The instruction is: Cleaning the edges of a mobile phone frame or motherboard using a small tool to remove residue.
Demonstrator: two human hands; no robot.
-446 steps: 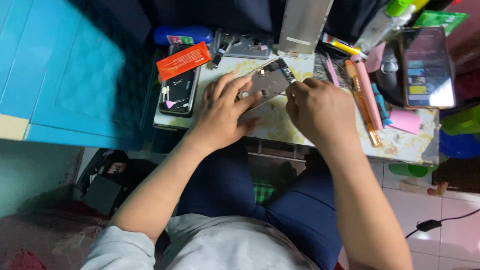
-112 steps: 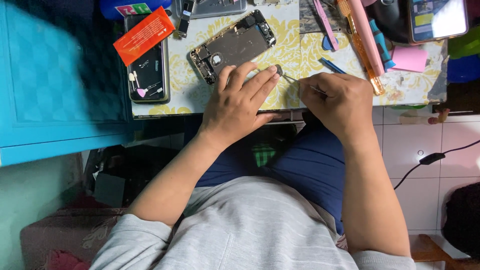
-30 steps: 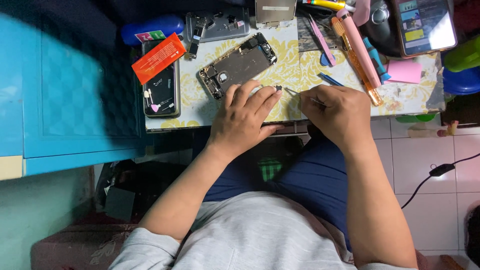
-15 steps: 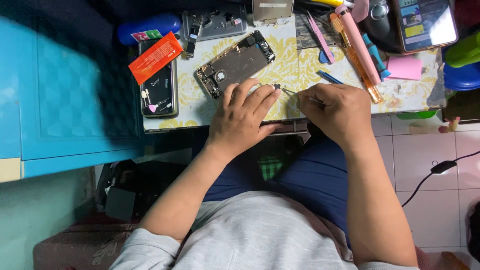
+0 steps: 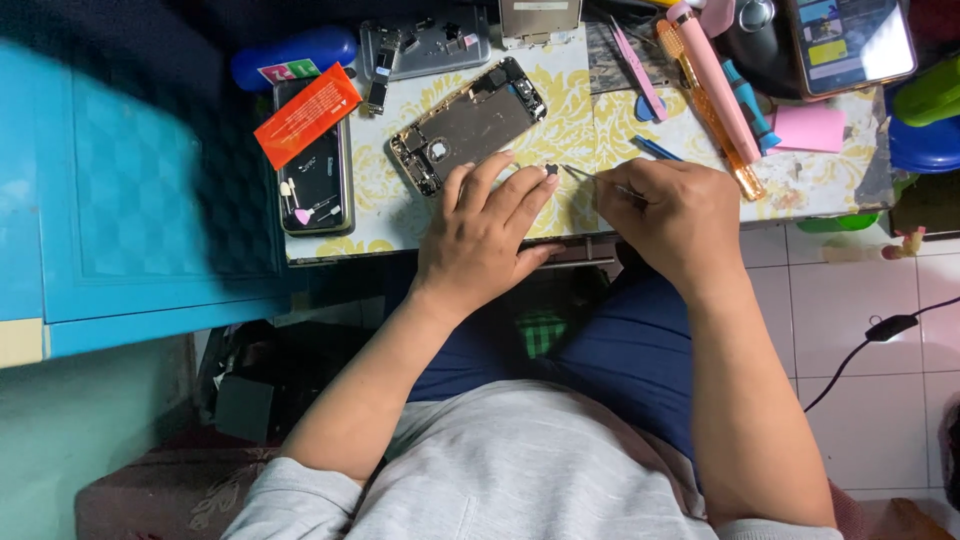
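Note:
An opened phone body with its insides showing lies on the patterned table top. My left hand rests flat just below it, fingers spread, with a tiny dark part at my fingertips. My right hand grips thin metal tweezers, whose tips point left at that small part.
A black phone screen with an orange card on it lies at the left. A second phone frame sits at the back. Pink and orange tools, a lit phone and a pink note crowd the right. A blue cabinet stands left.
Both hands stay nearly still at the table's front edge; the tweezers' tips remain by the small part at my left fingertips. The view has shifted slightly.

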